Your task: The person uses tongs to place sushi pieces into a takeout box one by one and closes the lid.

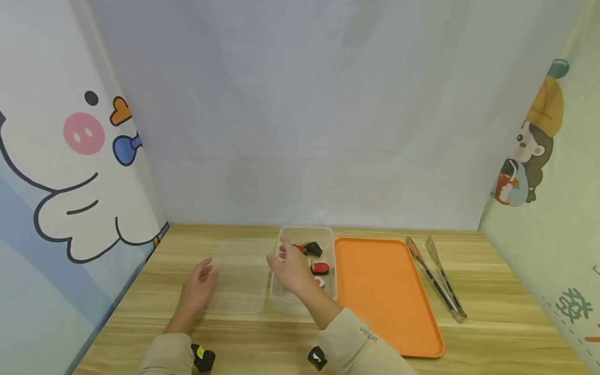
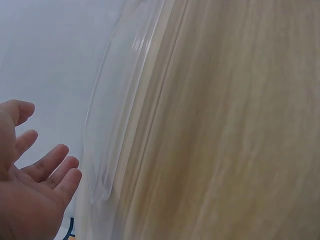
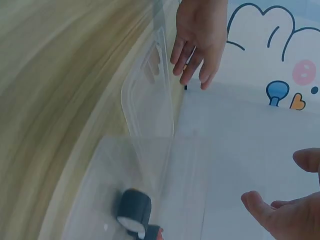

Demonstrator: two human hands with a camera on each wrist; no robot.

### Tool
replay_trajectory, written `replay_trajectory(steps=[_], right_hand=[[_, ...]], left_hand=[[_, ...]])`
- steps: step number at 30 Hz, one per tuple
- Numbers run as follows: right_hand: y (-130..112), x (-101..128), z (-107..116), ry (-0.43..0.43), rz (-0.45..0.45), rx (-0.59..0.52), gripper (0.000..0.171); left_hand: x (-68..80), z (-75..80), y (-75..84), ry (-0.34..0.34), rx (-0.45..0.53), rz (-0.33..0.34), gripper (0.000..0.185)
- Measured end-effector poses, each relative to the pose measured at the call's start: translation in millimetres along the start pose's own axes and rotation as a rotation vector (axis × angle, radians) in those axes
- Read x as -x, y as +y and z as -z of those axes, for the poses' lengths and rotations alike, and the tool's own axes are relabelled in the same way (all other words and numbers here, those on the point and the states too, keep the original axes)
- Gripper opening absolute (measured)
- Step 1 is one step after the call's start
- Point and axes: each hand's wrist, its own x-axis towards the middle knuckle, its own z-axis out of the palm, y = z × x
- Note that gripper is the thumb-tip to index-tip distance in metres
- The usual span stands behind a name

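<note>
My left hand (image 1: 199,288), empty with its fingers loosely bent, hovers by the left edge of a clear plastic lid (image 1: 239,276) lying on the table. In the left wrist view the same palm (image 2: 32,200) faces up, apart from the lid. Over the left side of a clear plastic box (image 1: 276,291) is my right hand (image 1: 292,268), with thumb and fingers spread and nothing between them. Inside the box are several toy sushi pieces, among them a red-topped one (image 1: 320,268) and a black-wrapped one (image 1: 313,249). The right hand partly hides the contents.
An orange tray (image 1: 384,291) lies directly right of the box. Beyond it lie metal tongs (image 1: 440,284), their arms apart. Small black objects show beside the left sleeve (image 1: 203,358) and right sleeve (image 1: 317,358). A pale curtain (image 1: 323,130) hangs behind the wooden table (image 1: 506,297).
</note>
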Motion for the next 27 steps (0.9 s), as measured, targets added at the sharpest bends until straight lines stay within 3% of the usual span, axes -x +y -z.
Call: replay_trajectory(steps=[9, 18, 27], right_hand=[[-9, 0, -57, 0.030, -0.055, -0.125, 0.068], [-2, 1, -92, 0.108, -0.062, -0.152, 0.069], [19, 3, -117, 0.149, -0.022, -0.097, 0.063]], left_hand=[[-1.2, 4.1, -10.7, -0.004, -0.035, -0.004, 0.051], [-2.5, 5.0, -17.0, -0.016, -0.055, -0.005, 0.051], [-2.1, 4.9, -21.1, -0.001, -0.091, -0.023, 0.048]])
